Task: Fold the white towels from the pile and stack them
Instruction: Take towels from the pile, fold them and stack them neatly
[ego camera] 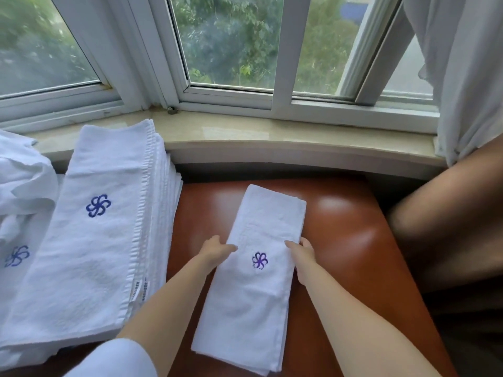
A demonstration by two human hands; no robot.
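A white towel, folded into a long narrow strip with a purple-blue flower emblem on top, lies on the brown leather seat. My left hand holds its left edge near the middle, and my right hand holds the right edge opposite. A tall stack of folded white towels with the same emblem stands at the left. Further left lies a rumpled pile of unfolded white towels.
A marble window sill and white window frames run along the back. A white curtain hangs at the right. A dark brown blurred shape is at the right edge of the seat.
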